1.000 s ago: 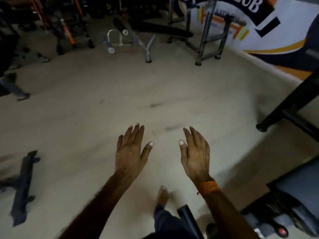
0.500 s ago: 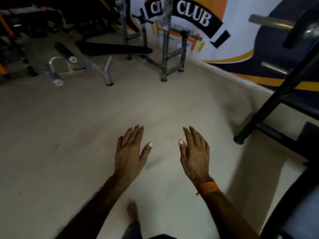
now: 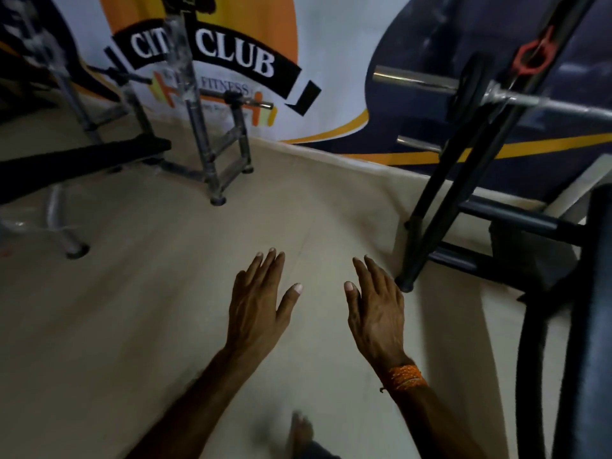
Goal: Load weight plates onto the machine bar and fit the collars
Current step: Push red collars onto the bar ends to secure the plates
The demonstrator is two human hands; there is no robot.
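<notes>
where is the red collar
Upper right of the head view: the red collar sits on the machine's black upright, just above the bar and its dark plate.

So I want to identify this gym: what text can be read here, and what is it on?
"CIT CLUB": black banner on the wall mural; a rack post hides a letter.
"FITNESS": mural, below the banner.
Smaller line under it: too blurred.
No readable text on the weight plate or red collar.
</notes>
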